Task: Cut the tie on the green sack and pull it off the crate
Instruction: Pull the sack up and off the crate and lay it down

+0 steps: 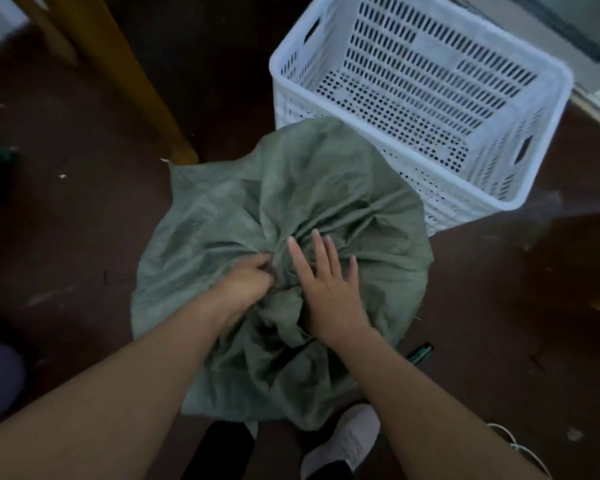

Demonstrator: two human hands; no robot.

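A green woven sack stands on the dark floor right in front of me, bulging over whatever it covers, which is hidden. Its fabric gathers into a bunched neck near the middle. My left hand grips that bunched fabric with curled fingers. My right hand lies flat on the sack just right of the neck, fingers straight and spread. I cannot make out the tie among the folds.
An empty white perforated plastic crate stands behind the sack to the right. A yellow wooden leg slants down at the back left. A dark green tool handle lies on the floor beside the sack. My white shoe is below.
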